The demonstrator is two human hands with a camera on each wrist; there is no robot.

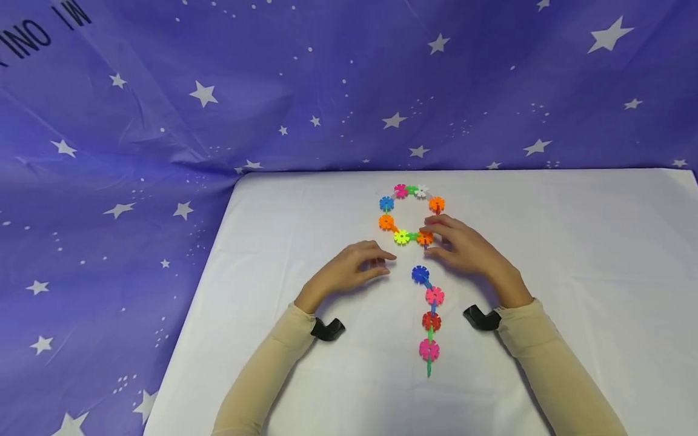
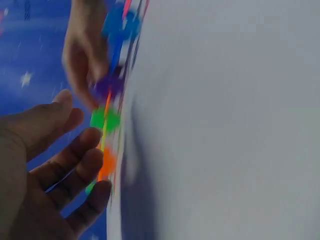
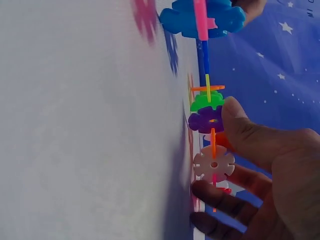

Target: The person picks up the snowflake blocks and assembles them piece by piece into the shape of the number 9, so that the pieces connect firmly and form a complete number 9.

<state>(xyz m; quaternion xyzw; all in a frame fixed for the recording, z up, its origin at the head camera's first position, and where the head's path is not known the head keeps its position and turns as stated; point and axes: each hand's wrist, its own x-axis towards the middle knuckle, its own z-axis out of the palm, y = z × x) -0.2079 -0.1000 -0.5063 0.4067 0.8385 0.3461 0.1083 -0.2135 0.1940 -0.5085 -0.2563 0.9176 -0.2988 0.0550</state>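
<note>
A ring of colourful interlocking flower-shaped discs (image 1: 401,237) stands toward the back of the white table. My right hand (image 1: 463,248) is at the ring's near right corner, over an orange disc (image 1: 425,238). In the right wrist view the thumb and fingers pinch a purple disc (image 3: 202,120), beside a pale disc (image 3: 214,163). My left hand (image 1: 351,266) hovers left of the ring's near side, its fingers loosely bent and holding nothing. Toward me, apart from the ring, lies a chain of blue, pink and red discs (image 1: 431,321) with a green disc on edge at its end.
The white-covered table (image 1: 600,272) extends to both sides. Behind it and on the left hangs a purple cloth (image 1: 354,91) printed with white stars. Black wrist mounts (image 1: 329,330) stick out inward from both sleeves, on either side of the chain.
</note>
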